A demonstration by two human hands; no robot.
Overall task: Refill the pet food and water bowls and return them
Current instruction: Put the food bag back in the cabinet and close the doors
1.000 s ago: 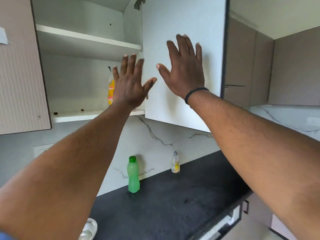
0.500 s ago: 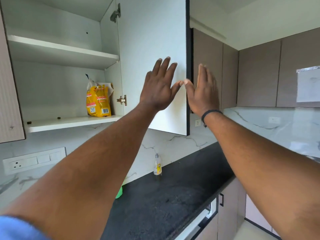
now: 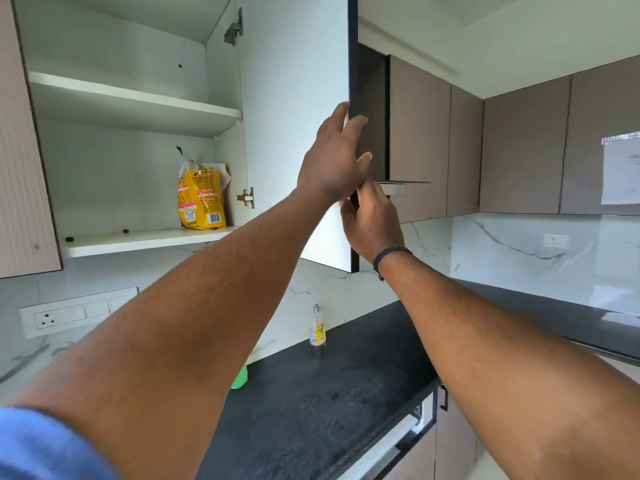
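Observation:
A yellow pet food bag (image 3: 201, 199) stands upright at the right end of the lower shelf (image 3: 138, 240) inside the open wall cabinet. The white cabinet door (image 3: 294, 116) is swung out to the right. My left hand (image 3: 332, 161) lies against the door's inner face, with its fingers curled over the dark free edge. Just below it, my right hand (image 3: 370, 223) grips the same edge from the outer side. No food or water bowl is in view.
A black countertop (image 3: 346, 393) runs below, with a small clear bottle (image 3: 318, 327) by the marble backsplash and a green bottle (image 3: 239, 377) mostly hidden behind my left arm. A socket panel (image 3: 76, 311) is on the left wall. Brown wall cabinets (image 3: 519, 143) continue to the right.
The door has swung further open to the right. Both hands moved from flat against its inner face to its free edge and closed on it. The bag has come fully into view.

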